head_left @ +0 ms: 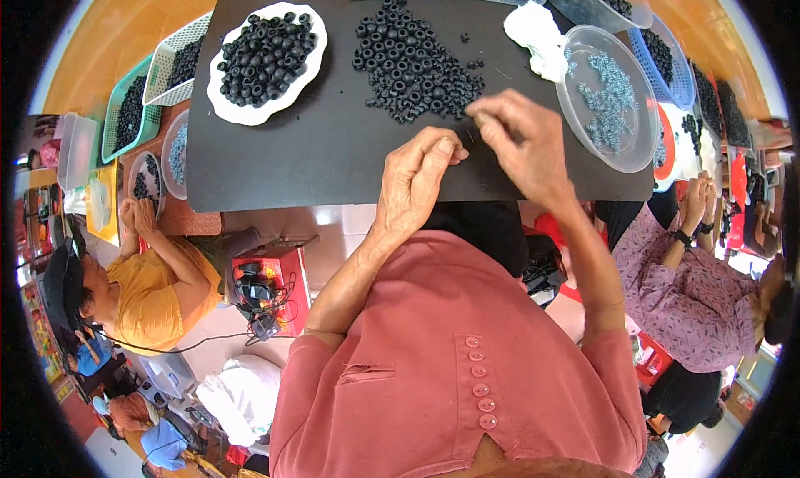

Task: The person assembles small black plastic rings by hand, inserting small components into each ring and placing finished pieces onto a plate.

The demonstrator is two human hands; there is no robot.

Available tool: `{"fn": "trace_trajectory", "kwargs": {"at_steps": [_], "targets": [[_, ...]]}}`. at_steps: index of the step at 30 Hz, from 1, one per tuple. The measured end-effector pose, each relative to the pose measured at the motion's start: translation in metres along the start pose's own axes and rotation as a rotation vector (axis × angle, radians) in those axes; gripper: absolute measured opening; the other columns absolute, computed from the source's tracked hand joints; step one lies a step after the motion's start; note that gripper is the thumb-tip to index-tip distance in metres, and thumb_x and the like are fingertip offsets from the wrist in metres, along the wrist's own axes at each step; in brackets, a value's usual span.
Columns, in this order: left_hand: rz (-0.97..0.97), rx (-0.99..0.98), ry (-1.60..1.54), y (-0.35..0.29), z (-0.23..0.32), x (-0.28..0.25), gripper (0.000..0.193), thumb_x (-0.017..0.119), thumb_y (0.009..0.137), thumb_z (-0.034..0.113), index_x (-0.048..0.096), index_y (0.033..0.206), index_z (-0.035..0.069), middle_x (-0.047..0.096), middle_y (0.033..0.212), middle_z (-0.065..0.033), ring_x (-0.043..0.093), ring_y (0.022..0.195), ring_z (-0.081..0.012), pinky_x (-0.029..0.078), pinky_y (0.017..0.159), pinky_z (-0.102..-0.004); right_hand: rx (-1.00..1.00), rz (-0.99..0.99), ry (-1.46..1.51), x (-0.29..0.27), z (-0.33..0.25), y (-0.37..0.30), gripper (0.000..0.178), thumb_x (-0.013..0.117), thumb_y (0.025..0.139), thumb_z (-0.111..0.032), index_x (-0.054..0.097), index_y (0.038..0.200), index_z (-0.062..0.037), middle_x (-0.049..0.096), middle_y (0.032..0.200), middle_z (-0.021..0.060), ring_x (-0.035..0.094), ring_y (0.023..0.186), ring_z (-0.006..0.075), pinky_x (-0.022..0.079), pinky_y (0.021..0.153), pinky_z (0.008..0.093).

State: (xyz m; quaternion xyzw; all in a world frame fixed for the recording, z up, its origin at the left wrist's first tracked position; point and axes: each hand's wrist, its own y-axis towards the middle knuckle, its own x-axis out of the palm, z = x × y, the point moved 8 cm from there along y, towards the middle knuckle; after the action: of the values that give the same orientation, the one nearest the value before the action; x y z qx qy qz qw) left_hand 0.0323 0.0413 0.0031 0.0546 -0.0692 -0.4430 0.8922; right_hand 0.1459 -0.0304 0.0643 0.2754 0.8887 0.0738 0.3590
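Your right hand, its grip impossible to tell, hovers by the near-right edge of the black bead pile on the tabletop, closer than your left hand, thumb pressed to fingers.

A loose pile of black pieces covers part of the dark table. Left of the pile sits 1 scalloped white plate; right, 1 round clear tub. Below the pile, the left hand curls; the right hand nears its lower-right edge.
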Motion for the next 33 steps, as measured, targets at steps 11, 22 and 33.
{"fn": "trace_trajectory", "kwargs": {"at_steps": [11, 22, 33], "targets": [[-0.003, 0.087, 0.080, -0.001, 0.003, 0.003, 0.015, 0.049, 0.091, 0.010, 0.057, 0.087, -0.003, 0.059, 0.076, -0.0099, 0.056, 0.069, -0.0164, 0.045, 0.064, -0.0287, -0.369, -0.278, -0.408, 0.051, 0.022, 0.101, 0.018, 0.062, 0.078, -0.013, 0.064, 0.093, -0.0040, 0.060, 0.088, 0.0110, 0.060, 0.081, 0.0293, 0.049, 0.073, 0.0393], [-0.025, 0.100, 0.120, 0.003, 0.006, 0.005, 0.011, 0.051, 0.089, 0.007, 0.056, 0.087, -0.003, 0.058, 0.076, -0.0101, 0.055, 0.066, -0.0172, 0.045, 0.062, -0.0287, -0.414, -0.211, -0.712, 0.065, 0.013, 0.099, 0.017, 0.068, 0.071, -0.013, 0.066, 0.088, -0.0071, 0.058, 0.082, 0.0075, 0.059, 0.084, 0.0244, 0.041, 0.073, 0.0409], [-0.003, -0.021, 0.055, -0.001, -0.004, 0.004, 0.010, 0.051, 0.091, 0.006, 0.058, 0.089, -0.001, 0.062, 0.081, -0.0044, 0.052, 0.068, -0.0075, 0.044, 0.064, -0.0236, -0.393, -0.187, -0.596, 0.054, 0.021, 0.101, 0.021, 0.067, 0.070, -0.008, 0.060, 0.089, -0.0028, 0.059, 0.082, 0.0076, 0.061, 0.076, 0.0230, 0.046, 0.068, 0.0352]]}}
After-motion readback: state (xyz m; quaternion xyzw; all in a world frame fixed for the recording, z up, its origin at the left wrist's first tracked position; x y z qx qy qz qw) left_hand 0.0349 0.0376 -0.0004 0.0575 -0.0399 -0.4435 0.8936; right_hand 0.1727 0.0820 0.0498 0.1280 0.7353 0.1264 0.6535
